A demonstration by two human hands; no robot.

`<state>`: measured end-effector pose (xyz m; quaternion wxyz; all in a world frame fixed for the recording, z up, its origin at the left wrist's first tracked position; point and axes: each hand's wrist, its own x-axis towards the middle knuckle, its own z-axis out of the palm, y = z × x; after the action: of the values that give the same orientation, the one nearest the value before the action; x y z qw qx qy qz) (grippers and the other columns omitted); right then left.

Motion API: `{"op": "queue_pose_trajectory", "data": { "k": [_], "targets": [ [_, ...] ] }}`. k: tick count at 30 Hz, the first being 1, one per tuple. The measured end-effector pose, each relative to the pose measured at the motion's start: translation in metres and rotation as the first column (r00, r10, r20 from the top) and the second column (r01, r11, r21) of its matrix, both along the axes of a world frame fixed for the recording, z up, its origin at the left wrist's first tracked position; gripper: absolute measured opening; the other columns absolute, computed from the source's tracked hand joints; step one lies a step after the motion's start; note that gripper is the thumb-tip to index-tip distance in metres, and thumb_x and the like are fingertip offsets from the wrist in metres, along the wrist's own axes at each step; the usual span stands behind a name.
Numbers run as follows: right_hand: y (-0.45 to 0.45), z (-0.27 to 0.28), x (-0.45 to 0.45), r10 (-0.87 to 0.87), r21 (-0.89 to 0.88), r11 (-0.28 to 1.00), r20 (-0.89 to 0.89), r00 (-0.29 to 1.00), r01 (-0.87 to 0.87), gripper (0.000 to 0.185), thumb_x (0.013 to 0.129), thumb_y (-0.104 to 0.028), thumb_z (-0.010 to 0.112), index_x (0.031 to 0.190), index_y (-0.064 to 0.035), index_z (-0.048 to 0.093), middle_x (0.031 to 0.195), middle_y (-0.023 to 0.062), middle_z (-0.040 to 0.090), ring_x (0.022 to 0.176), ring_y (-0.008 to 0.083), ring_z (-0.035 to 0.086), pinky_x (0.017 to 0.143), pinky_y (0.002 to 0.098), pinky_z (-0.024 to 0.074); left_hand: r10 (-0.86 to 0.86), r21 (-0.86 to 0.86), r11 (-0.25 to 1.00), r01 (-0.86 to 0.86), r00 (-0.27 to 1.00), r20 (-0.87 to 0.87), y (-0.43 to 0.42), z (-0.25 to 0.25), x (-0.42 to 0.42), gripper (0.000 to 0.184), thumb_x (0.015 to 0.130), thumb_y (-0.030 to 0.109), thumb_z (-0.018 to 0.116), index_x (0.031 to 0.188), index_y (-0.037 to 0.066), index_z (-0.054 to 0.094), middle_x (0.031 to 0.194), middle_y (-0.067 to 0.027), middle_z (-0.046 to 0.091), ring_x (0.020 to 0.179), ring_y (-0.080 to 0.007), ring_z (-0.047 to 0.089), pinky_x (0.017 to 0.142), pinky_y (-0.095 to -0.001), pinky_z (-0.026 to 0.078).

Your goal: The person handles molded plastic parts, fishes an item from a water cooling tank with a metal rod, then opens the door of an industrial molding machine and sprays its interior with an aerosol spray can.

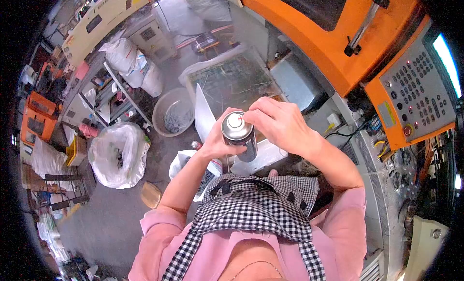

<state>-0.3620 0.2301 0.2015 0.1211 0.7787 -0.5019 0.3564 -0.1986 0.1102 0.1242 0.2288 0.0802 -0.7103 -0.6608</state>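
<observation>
On a spray can (238, 134), both hands (216, 141) (279, 123) curl.

Spray can (246, 144) in hand, shop floor, person in checked apron (256, 208) and pink shirt (162, 244).
Left hand (216, 137) wrapped around the can, its top facing the camera; right hand (274, 122) with bent fingers at the white nozzle (235, 120), contact or slight gap unclear. Ahead and left, a round basin (157, 117) holding small grey pieces; nearer, an open bag (98, 157) of whitish plastic. To the right, an orange machine (324, 46) and a control panel (394, 87) with rows of buttons, small red lights showing.
</observation>
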Motion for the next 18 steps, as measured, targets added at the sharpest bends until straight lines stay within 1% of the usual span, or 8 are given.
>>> {"op": "queue_pose_trajectory", "data": {
  "k": [2, 4, 7, 12, 14, 16, 17, 18],
  "targets": [
    [0.0, -0.001, -0.002, -0.01, 0.007, 1.0, 0.001, 1.0, 0.01, 0.018, 0.07, -0.012, 0.059, 0.088, -0.0063, 0.056, 0.079, 0.0066, 0.052, 0.076, 0.0236, 0.059, 0.059, 0.0339, 0.0496, 0.028, -0.05, 0.998, -0.027, 0.999, 0.019, 0.003, 0.0, -0.002, 0.075, 0.052, 0.018, 0.08, 0.117, 0.003, 0.046, 0.108, -0.0045, 0.05, 0.104, -0.0156, 0.05, 0.092, -0.0295, 0.038],
    [0.0, -0.001, -0.003, -0.018, -0.031, 0.999, -0.002, 1.0, 0.018, 0.018, 0.069, -0.005, 0.064, 0.086, -0.0063, 0.058, 0.078, 0.0049, 0.056, 0.067, 0.0222, 0.059, 0.054, 0.0318, 0.0484, 0.057, -0.1, 0.994, -0.053, 0.998, 0.037, 0.007, 0.001, -0.004, 0.074, 0.052, 0.017, 0.079, 0.117, 0.002, 0.046, 0.108, -0.0047, 0.05, 0.103, -0.0156, 0.05, 0.092, -0.0292, 0.038],
    [0.0, -0.004, -0.005, -0.026, 0.018, 1.0, 0.046, 0.999, 0.025, 0.018, 0.07, -0.004, 0.064, 0.086, -0.0059, 0.057, 0.078, 0.0055, 0.057, 0.068, 0.0229, 0.059, 0.056, 0.0321, 0.0491, 0.114, -0.15, 0.983, -0.106, 0.992, 0.047, 0.012, 0.005, -0.006, 0.071, 0.054, 0.015, 0.078, 0.115, 0.002, 0.046, 0.105, -0.0049, 0.052, 0.1, -0.0148, 0.051, 0.09, -0.0283, 0.04],
    [-0.003, -0.01, -0.013, -0.046, 0.008, 0.999, 0.038, 0.998, 0.045, 0.018, 0.07, -0.007, 0.066, 0.086, -0.0065, 0.058, 0.081, 0.0053, 0.058, 0.069, 0.0227, 0.06, 0.058, 0.0311, 0.0501, 0.198, -0.201, 0.962, -0.183, 0.979, 0.055, 0.018, 0.01, -0.013, 0.065, 0.055, 0.013, 0.077, 0.112, 0.003, 0.046, 0.099, -0.0045, 0.055, 0.094, -0.013, 0.053, 0.086, -0.0273, 0.042],
    [-0.001, -0.008, -0.014, -0.047, -0.003, 0.999, 0.032, 0.998, 0.047, 0.018, 0.07, -0.008, 0.067, 0.087, -0.0069, 0.059, 0.082, 0.005, 0.059, 0.07, 0.0223, 0.061, 0.058, 0.0305, 0.0503, 0.194, -0.193, 0.964, -0.183, 0.98, 0.04, 0.018, 0.01, -0.014, 0.065, 0.056, 0.013, 0.076, 0.112, 0.003, 0.046, 0.1, -0.0044, 0.055, 0.094, -0.0129, 0.053, 0.086, -0.0273, 0.042],
    [0.003, -0.002, -0.01, -0.124, 0.01, 0.992, 0.034, 0.992, 0.124, 0.02, 0.07, -0.013, 0.059, 0.089, -0.0074, 0.057, 0.083, 0.0058, 0.056, 0.078, 0.0239, 0.059, 0.059, 0.0343, 0.0499, 0.191, -0.184, 0.966, -0.183, 0.981, 0.026, 0.015, 0.01, -0.014, 0.065, 0.056, 0.013, 0.076, 0.112, 0.003, 0.046, 0.1, -0.0044, 0.055, 0.095, -0.0127, 0.053, 0.086, -0.0272, 0.042],
    [0.003, -0.002, -0.011, -0.125, 0.01, 0.992, 0.033, 0.992, 0.124, 0.02, 0.07, -0.013, 0.059, 0.089, -0.0074, 0.057, 0.083, 0.0058, 0.056, 0.078, 0.0239, 0.059, 0.059, 0.0343, 0.0499, 0.184, -0.183, 0.967, -0.179, 0.983, 0.012, 0.012, 0.008, -0.014, 0.065, 0.056, 0.012, 0.076, 0.112, 0.003, 0.046, 0.1, -0.0042, 0.055, 0.095, -0.0126, 0.053, 0.086, -0.0271, 0.042],
    [0.004, -0.002, -0.012, -0.145, 0.015, 0.989, 0.027, 0.989, 0.145, 0.02, 0.07, -0.011, 0.063, 0.09, -0.0079, 0.06, 0.082, 0.0048, 0.058, 0.075, 0.0225, 0.061, 0.059, 0.0319, 0.0503, 0.176, -0.182, 0.968, -0.174, 0.984, -0.003, 0.012, 0.008, -0.015, 0.064, 0.056, 0.012, 0.076, 0.112, 0.003, 0.046, 0.101, -0.004, 0.054, 0.095, -0.0125, 0.053, 0.086, -0.027, 0.042]
  ]
}}
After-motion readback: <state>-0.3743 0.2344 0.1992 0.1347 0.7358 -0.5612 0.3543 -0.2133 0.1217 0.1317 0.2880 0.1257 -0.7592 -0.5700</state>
